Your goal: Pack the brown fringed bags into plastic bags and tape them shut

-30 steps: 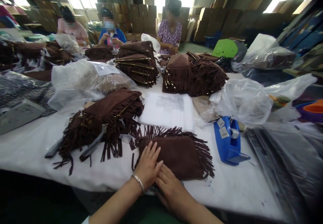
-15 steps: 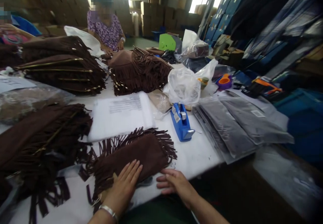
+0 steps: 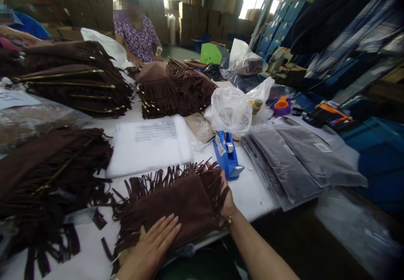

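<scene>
A brown suede fringed bag (image 3: 176, 204) lies flat on the white table (image 3: 252, 191) in front of me. My left hand (image 3: 151, 246) rests flat on its near left corner, fingers stretched out. My right hand (image 3: 226, 198) reaches along the bag's right side, its fingers buried in the fringe so I cannot see whether they grip. A blue tape dispenser (image 3: 227, 154) stands just beyond my right hand.
Piles of brown fringed bags (image 3: 47, 170) (image 3: 176, 88) (image 3: 72, 80) ring the table. A white sheet stack (image 3: 151, 143), clear plastic bags (image 3: 230, 107), and grey plastic sleeves (image 3: 293, 158) lie right. A person in a floral top (image 3: 137, 36) works across the table.
My right hand moved from the table's near edge up to the bag's right fringe. The left hand stayed flat on the bag.
</scene>
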The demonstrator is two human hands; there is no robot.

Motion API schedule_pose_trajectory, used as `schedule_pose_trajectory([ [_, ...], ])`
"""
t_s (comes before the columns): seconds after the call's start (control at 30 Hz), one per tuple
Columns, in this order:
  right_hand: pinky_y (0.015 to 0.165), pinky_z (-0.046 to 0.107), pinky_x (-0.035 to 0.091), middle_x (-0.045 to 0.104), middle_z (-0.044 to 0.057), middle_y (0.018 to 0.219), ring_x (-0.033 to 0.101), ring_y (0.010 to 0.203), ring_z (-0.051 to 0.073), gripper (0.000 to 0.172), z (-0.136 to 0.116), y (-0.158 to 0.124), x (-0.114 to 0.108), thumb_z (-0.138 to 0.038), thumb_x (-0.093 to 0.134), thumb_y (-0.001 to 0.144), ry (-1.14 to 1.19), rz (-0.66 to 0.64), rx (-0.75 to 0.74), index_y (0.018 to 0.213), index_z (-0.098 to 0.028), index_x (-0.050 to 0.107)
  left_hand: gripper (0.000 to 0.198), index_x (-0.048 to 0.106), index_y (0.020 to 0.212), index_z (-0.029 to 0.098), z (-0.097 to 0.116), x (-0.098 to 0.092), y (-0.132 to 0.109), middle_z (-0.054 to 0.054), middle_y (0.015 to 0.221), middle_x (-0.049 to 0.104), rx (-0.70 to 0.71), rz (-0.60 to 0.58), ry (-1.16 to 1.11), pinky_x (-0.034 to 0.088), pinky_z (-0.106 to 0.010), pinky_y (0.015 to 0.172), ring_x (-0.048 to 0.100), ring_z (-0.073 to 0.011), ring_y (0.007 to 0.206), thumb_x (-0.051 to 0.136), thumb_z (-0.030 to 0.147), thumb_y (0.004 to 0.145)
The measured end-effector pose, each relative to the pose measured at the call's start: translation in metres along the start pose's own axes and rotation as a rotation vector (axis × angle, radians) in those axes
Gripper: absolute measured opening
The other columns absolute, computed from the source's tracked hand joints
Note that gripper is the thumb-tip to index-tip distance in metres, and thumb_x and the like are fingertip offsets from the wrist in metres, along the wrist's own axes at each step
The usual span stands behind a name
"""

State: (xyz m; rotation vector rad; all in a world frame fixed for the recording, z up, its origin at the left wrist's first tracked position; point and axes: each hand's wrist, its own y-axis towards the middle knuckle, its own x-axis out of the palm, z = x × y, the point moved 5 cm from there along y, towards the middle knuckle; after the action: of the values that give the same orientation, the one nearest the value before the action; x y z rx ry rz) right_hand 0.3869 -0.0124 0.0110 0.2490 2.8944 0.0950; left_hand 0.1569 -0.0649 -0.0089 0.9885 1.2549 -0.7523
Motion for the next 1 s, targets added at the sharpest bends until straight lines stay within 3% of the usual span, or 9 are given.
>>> schedule_pose_trajectory([
  [0.07,0.088,0.035,0.051,0.064,0.012,0.118,0.057,0.113,0.013,0.044,-0.005,-0.007,0.011,-0.037,0.03,0.097,-0.245,-0.13,-0.125,0.108,-0.009,0.062,0.072,0.029,0.143,0.023,0.004,0.012,0.002,0.001,0.143,0.041,0.014,-0.005,-0.002,0.041,-0.034,0.105,0.041,-0.0177,0.13,0.037,-0.003,0.076],
  [0.13,0.107,0.046,0.029,0.052,0.011,0.134,0.04,0.13,0.019,0.045,-0.005,-0.018,0.031,-0.039,0.05,0.09,-0.498,-0.308,-0.225,0.121,-0.007,0.055,0.073,0.031,0.142,0.023,0.008,0.021,0.005,0.0,0.143,0.042,0.026,-0.002,-0.046,0.042,-0.034,0.104,0.042,-0.0182,0.13,0.038,-0.005,0.075],
  [0.23,0.11,0.06,0.007,0.03,0.011,0.148,0.017,0.14,0.026,0.058,-0.005,-0.036,0.052,-0.036,0.055,0.089,-0.784,-0.484,-0.253,0.14,-0.016,0.036,0.067,0.035,0.14,0.026,0.01,0.018,0.007,-0.003,0.14,0.046,0.006,0.001,-0.217,0.042,-0.036,0.104,0.044,-0.02,0.128,0.048,0.004,0.079],
  [0.33,0.112,0.06,0.007,0.039,0.007,0.145,0.018,0.14,0.025,0.046,-0.02,-0.052,0.048,-0.038,0.046,0.094,-0.662,-0.563,-0.209,0.137,-0.023,0.042,0.053,0.047,0.133,0.033,-0.004,-0.001,-0.01,-0.001,0.133,0.053,-0.098,-0.008,-0.521,0.044,-0.039,0.102,0.048,-0.0224,0.124,0.06,0.029,0.082],
  [0.4,0.113,0.055,0.018,0.052,0.005,0.135,0.032,0.135,0.023,0.036,-0.027,-0.056,0.03,-0.038,0.039,0.097,-0.437,-0.51,-0.143,0.128,-0.026,0.053,0.036,0.058,0.12,0.038,-0.036,-0.014,-0.038,0.004,0.124,0.061,-0.437,0.031,-0.703,0.045,-0.041,0.101,0.054,-0.0228,0.118,0.055,0.041,0.085],
  [0.5,0.1,0.046,0.044,0.064,0.011,0.117,0.056,0.114,0.023,0.043,-0.011,-0.042,-0.02,-0.045,0.033,0.098,-0.083,-0.109,0.112,0.112,-0.019,0.063,0.038,0.07,0.097,0.032,-0.091,-0.023,-0.103,0.002,0.103,0.072,-1.178,0.191,-0.913,0.045,-0.048,0.099,0.064,-0.028,0.103,0.051,0.061,0.08],
  [0.6,0.084,0.041,0.054,0.069,0.015,0.098,0.066,0.093,0.024,0.047,0.033,-0.015,-0.048,-0.052,0.041,0.093,0.123,0.122,0.446,0.102,-0.012,0.064,0.059,0.07,0.094,0.018,-0.111,-0.019,-0.134,-0.01,0.098,0.073,-1.498,0.284,-1.307,0.046,-0.049,0.098,0.065,-0.033,0.098,0.063,0.069,0.066],
  [0.8,0.065,0.029,0.055,0.07,0.011,0.077,0.066,0.062,0.016,0.041,0.073,0.043,-0.013,-0.048,0.049,0.09,0.283,-0.23,0.928,0.087,-0.01,0.065,0.052,0.065,0.104,0.012,-0.122,0.005,-0.098,-0.016,0.107,0.069,-1.593,0.277,-1.794,0.051,-0.036,0.095,0.064,-0.0281,0.103,0.078,0.045,0.066],
  [1.0,0.083,0.033,0.053,0.071,0.014,0.088,0.069,0.079,0.02,0.045,0.065,0.069,0.045,-0.048,0.048,0.092,0.495,-0.594,1.094,0.096,-0.007,0.065,0.034,0.065,0.106,0.015,-0.148,0.023,-0.052,-0.012,0.107,0.069,-1.428,0.291,-1.966,0.057,-0.029,0.078,0.067,-0.0231,0.095,0.069,0.034,0.079],
])
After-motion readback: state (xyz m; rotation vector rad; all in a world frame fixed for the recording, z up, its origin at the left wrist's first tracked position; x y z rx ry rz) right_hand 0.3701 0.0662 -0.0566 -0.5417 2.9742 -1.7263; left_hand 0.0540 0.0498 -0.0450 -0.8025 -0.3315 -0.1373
